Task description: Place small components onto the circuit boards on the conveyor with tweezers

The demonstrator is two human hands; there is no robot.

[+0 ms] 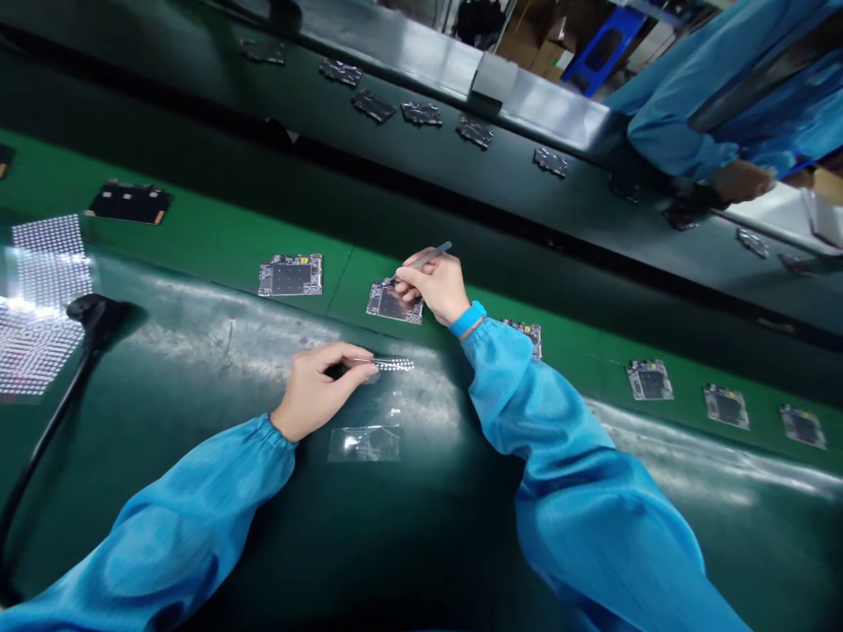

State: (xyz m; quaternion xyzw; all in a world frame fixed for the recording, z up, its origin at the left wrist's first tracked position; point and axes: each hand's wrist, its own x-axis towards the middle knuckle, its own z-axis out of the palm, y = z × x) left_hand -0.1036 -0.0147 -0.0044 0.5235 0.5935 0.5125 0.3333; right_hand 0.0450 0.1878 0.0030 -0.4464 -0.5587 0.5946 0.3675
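2 hands (316, 388) (440, 288), 1 tweezers (429, 255), 1 strip (393, 363)

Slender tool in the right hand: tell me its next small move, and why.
Likely ease the slender tool down onto the circuit board: the right hand holds it tilted over that board on the green belt, while the left hand pinches the dotted strip nearby.

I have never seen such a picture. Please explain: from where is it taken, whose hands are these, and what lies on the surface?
One camera, worn on a person's head, looks down at that person's own two hands in blue sleeves. The right hand holds a thin grey tool over a circuit board on the green belt, where more boards lie. The left hand pinches a small strip over the dark table. A co-worker's sleeve shows top right.
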